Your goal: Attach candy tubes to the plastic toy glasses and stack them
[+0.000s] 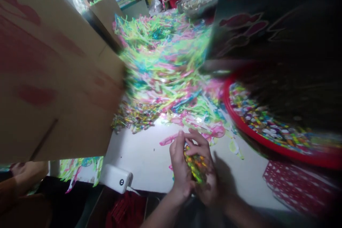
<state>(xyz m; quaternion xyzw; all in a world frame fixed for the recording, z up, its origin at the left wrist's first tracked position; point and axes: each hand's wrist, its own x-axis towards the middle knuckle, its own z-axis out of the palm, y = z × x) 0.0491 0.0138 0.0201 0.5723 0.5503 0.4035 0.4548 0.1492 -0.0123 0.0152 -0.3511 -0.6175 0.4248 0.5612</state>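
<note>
My left hand (179,165) and my right hand (207,171) are cupped together low over the white table (141,153). Between the palms sits a clump of small shiny yellow, orange and green pieces (197,164); their exact kind is too blurred to tell. Both hands close around it, the fingers bent and partly hiding it. Just beyond my left fingertips lies a pink limp strip (169,139). Farther off, a small heap of glittering pieces (135,115) rests at the near edge of a big pile of long, thin green, pink and blue strips (165,57).
A large cardboard box (61,67) blocks the left side. At right, a red-rimmed tub (237,119) holds many small colourful pieces, with a dark printed box (267,17) above. A white power bank (117,178) lies at the front edge. Another person's hand (29,171) shows at far left.
</note>
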